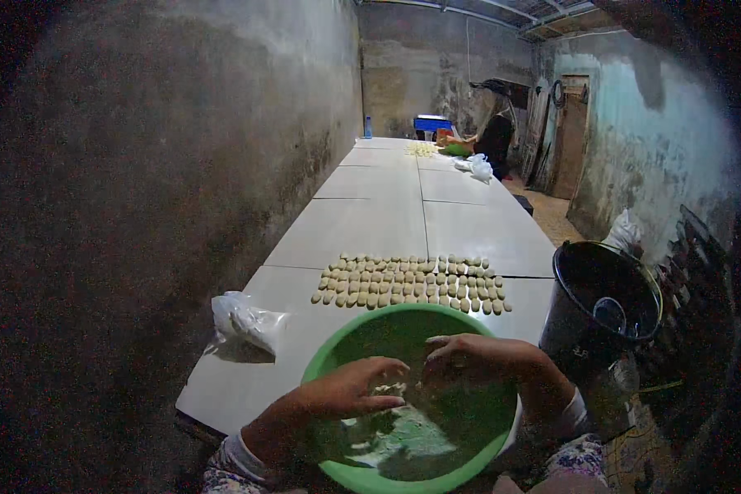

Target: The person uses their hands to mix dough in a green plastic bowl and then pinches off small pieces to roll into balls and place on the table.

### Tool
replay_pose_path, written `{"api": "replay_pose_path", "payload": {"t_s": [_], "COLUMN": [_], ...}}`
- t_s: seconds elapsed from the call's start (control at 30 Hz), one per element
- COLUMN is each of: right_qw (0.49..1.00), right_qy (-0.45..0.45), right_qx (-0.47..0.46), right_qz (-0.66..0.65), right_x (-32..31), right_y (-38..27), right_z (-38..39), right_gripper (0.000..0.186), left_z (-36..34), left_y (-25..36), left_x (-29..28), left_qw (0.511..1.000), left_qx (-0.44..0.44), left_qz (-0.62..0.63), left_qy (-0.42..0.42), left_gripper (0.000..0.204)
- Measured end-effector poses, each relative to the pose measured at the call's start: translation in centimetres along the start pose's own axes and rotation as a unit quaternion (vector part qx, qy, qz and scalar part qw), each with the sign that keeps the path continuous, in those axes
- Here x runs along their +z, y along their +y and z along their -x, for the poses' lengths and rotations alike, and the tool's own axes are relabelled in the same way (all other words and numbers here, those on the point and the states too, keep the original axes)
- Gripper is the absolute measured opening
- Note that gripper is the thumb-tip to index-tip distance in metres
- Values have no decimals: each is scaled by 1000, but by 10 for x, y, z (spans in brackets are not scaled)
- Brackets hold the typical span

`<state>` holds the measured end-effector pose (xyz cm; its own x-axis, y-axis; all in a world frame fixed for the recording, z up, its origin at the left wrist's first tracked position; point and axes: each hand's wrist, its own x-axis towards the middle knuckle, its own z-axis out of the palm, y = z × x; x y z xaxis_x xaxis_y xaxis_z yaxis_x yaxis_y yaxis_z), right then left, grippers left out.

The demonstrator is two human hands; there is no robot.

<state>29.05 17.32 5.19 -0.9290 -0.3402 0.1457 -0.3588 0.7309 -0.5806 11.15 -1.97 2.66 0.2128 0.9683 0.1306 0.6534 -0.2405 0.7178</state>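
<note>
Both my hands are inside a wide green basin at the near end of the table. My left hand is curved and open, thumb apart from the fingers. Small whitish bits of dough show between its thumb and fingers; whether they stick to the skin or lie behind it I cannot tell. Opposite it, my right hand bends inward with its fingers loosely curled and apart, partly in shadow. White powdery residue coats the basin's bottom. Just beyond the rim lie rows of small oval dough pieces.
A white plastic bag sits left of the basin, near the grey wall. A large black bucket stands to the right. Along the long white table, a co-worker is at the far right, beside white bags and a blue crate.
</note>
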Motion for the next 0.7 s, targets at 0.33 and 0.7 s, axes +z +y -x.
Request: {"api": "replay_pose_path", "payload": {"t_s": [0.33,0.7], "right_qw": [999,991], "right_qy": [33,-19], "right_qx": [16,62], "right_qz": [-24,-117], "right_x": [3,8], "right_y": [-35,-42], "right_z": [8,-8], "right_gripper": [27,33], "left_z": [5,14], "left_y": [25,41], "left_x": [14,6], "left_qw": [981,997], "left_qx": [5,-39], "left_qz": [180,-12], "left_qy": [-67,-67], "left_gripper": [54,45]}}
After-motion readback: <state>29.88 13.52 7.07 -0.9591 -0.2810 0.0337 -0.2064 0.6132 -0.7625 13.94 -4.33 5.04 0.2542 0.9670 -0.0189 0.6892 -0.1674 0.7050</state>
